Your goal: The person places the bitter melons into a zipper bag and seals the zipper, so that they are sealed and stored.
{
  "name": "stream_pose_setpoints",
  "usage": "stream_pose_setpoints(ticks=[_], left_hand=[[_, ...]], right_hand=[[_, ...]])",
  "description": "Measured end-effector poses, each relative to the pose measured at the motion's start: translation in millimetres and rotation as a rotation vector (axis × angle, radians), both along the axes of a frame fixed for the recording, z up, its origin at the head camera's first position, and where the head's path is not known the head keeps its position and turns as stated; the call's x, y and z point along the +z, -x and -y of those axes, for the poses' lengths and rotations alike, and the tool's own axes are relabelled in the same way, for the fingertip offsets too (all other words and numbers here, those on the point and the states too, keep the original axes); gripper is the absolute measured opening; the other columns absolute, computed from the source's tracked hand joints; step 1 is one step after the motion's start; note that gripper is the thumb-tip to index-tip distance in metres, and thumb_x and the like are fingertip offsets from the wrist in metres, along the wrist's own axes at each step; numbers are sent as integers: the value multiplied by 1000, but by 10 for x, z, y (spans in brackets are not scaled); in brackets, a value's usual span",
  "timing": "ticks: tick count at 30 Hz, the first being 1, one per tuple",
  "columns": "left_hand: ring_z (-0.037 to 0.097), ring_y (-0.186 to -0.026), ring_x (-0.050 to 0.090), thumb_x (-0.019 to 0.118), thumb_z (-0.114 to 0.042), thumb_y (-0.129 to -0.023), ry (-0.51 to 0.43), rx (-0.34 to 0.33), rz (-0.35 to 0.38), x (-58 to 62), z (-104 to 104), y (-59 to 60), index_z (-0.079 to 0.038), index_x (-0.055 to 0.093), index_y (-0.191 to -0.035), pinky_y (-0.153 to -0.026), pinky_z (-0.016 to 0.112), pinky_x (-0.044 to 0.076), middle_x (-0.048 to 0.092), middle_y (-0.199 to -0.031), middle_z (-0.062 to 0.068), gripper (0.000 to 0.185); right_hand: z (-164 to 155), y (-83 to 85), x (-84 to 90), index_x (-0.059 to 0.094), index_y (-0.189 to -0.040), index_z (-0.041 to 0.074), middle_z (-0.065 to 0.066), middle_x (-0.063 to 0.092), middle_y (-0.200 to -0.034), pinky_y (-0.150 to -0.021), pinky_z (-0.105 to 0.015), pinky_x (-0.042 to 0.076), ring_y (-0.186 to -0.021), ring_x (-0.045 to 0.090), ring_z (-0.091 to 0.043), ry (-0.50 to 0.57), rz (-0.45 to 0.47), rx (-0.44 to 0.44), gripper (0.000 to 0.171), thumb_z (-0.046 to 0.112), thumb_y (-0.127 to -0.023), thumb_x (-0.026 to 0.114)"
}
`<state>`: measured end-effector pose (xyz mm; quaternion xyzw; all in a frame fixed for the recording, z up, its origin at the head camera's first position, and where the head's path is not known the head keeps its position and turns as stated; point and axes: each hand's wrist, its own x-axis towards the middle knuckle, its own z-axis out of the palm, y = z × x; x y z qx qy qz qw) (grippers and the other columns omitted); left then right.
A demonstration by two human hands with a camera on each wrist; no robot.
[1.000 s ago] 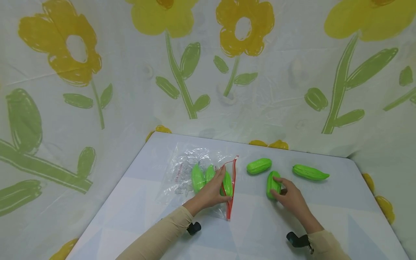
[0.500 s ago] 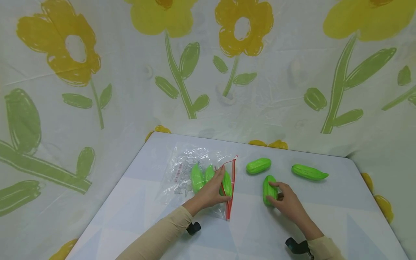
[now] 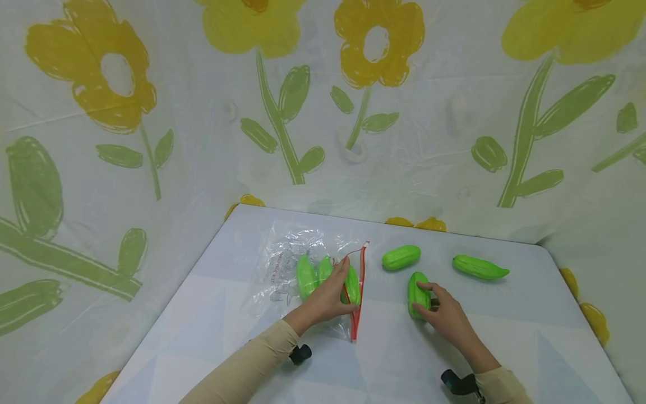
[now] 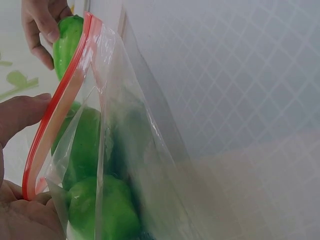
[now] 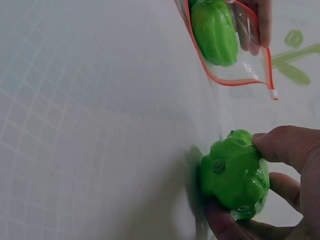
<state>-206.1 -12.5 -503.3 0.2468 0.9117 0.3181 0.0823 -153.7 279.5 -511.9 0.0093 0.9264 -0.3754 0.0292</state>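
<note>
My right hand (image 3: 444, 314): fingers and thumb curled round green gourd (image 3: 418, 294), gourd lying on desk (image 3: 530, 325). My left hand (image 3: 328, 297): thumb and fingers pinch red zip rim of clear bag (image 3: 287, 269), holding mouth apart. Bag flat on desk, just left of right hand; green gourds inside, I count three. Beyond right hand: short gourd (image 3: 401, 257), apart. Further right of it: long gourd (image 3: 480, 267). Floral cloth (image 3: 151, 112) behind desk.
</note>
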Motion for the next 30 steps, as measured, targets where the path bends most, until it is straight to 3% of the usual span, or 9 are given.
stream_pose_setpoints(ticks=[30], left_hand=[[16,-142,10,77,-35,-75,1,-1,11,5,0,6,-16,-3,-150,-109,36,27,5,-156,-1,111]], right_hand=[[-16,16,-38,48,-133,20,-16,45,-135,-68,-33,54,-101,58,-32,29,-67,10,57,38,-83,67]])
